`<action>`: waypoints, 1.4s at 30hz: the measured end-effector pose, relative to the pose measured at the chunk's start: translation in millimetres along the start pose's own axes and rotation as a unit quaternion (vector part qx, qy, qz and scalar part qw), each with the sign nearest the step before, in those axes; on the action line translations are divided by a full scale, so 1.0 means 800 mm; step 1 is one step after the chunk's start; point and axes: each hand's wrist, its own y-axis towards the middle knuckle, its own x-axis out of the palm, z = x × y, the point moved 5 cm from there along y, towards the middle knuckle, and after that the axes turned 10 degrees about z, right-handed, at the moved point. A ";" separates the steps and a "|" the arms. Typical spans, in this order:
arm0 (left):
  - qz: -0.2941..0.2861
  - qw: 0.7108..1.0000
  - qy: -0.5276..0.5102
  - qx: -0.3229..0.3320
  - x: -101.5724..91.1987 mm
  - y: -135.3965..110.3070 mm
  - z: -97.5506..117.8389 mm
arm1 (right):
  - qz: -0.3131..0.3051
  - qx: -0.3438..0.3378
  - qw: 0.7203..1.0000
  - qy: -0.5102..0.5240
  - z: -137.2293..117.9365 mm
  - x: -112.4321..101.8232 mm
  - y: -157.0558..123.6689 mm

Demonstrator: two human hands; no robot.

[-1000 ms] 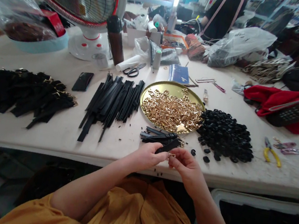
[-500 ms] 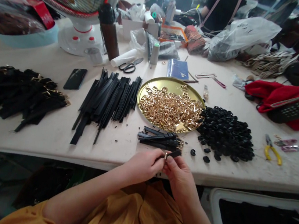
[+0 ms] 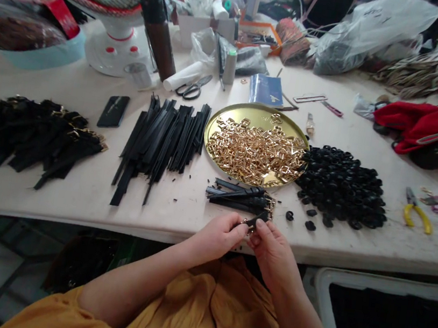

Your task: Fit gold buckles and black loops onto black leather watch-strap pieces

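Left hand [image 3: 219,236], right hand [image 3: 277,250] were together at lower centre of frame, pinching black strap [image 3: 259,219]; gold tray [image 3: 259,115] lay above.

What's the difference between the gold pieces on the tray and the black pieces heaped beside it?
The gold pieces are shiny, while the black pieces are dark. Many gold pieces are angular open frames; the black pieces look rounded and curled. The gold pieces lie on a round tray, whereas the black pieces sit directly on the table, a few stray ones nearer its front edge. Both are small and piled loosely.
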 end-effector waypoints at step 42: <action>-0.004 0.998 0.057 -0.009 0.004 -0.025 -0.008 | 0.013 -0.154 0.965 -0.214 -0.003 -0.017 -0.022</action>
